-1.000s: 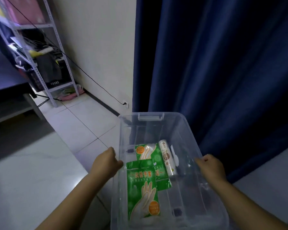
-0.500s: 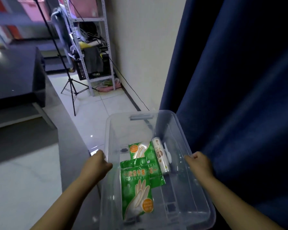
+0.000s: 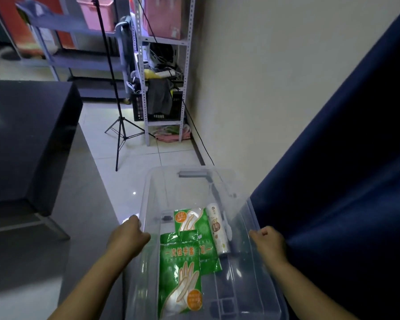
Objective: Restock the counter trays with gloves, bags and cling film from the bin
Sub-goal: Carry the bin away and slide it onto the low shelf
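Note:
I carry a clear plastic bin (image 3: 189, 181) in front of me. My left hand (image 3: 128, 237) grips its left rim and my right hand (image 3: 267, 242) grips its right rim. Inside lie two green packs of disposable gloves: one near me (image 3: 180, 271), the other (image 3: 191, 221) partly under it, farther in. A white roll (image 3: 217, 229) rests beside them on the right. No counter trays are in view.
A dark blue curtain (image 3: 344, 181) hangs close on the right. A dark table (image 3: 26, 135) stands at left. Ahead are a tripod stand (image 3: 119, 125), a metal shelf rack (image 3: 164, 72) with clutter, and a black cable (image 3: 199, 139) along the wall.
The view has swung left and upward while I carry the bin, bringing the shelf rack, tripod and dark table into view. Both hands keep their grip on the rims.

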